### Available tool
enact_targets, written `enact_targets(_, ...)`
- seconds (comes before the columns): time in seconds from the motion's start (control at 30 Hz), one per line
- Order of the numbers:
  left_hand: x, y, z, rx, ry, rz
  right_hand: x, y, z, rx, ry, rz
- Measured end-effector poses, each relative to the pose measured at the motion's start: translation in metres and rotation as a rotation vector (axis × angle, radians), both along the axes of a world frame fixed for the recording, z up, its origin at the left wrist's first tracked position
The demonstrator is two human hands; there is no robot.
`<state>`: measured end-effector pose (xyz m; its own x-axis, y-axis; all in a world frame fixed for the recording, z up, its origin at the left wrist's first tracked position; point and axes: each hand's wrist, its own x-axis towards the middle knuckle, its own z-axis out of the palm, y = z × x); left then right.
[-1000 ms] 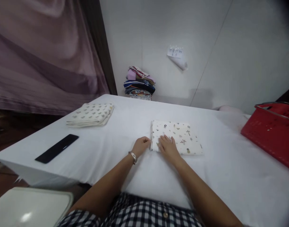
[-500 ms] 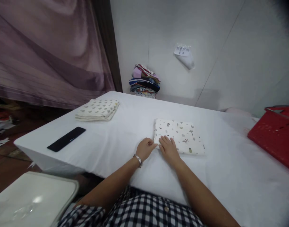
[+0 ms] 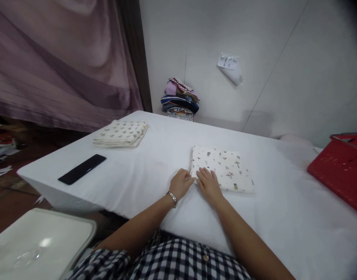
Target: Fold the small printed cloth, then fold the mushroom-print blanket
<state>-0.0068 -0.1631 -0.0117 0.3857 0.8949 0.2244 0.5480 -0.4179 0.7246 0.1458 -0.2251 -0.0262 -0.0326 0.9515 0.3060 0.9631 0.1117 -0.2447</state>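
A white cloth [image 3: 225,167] with small printed figures lies folded into a rectangle on the white-covered table. At its near left corner, my left hand [image 3: 181,183] pinches the cloth's edge between thumb and fingers; a silver bracelet circles that wrist. Beside it, my right hand [image 3: 208,184] rests flat on the near edge of the cloth, fingers stretched out. Farther left lies a second folded cloth [image 3: 120,134], cream with grey-green prints, which neither hand touches.
A black phone-like slab [image 3: 82,169] lies near the left edge of the table [image 3: 155,163]. A red basket [image 3: 342,167] stands at the right. Behind the table is a stack of folded fabrics [image 3: 181,99]. A white lidded box [image 3: 44,241] sits low at left.
The view has shifted very slightly. Both hands stay in place at the near left corner of the folded cloth, which looks unchanged.
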Motion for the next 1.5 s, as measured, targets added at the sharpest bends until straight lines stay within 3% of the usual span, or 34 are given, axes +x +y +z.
enact_targets(0.67, 0.003, 0.005, -0.006, -0.184, -0.086, 0.013, -0.002, -0.001, 0.002, -0.006, -0.030, -0.018)
enact_targets(1.13, 0.007, 0.015, -0.006, -0.154, -0.028, -0.013, -0.005, 0.000, 0.001, 0.006, -0.033, -0.022)
enact_targets(1.33, 0.008, 0.020, -0.007, -0.142, 0.044, -0.026, -0.009, -0.001, 0.007, -0.006, 0.001, -0.033)
enact_targets(1.5, 0.006, 0.022, 0.002, -0.175, 0.084, -0.048, 0.002, -0.004, 0.018, -0.054, 0.056, -0.022)
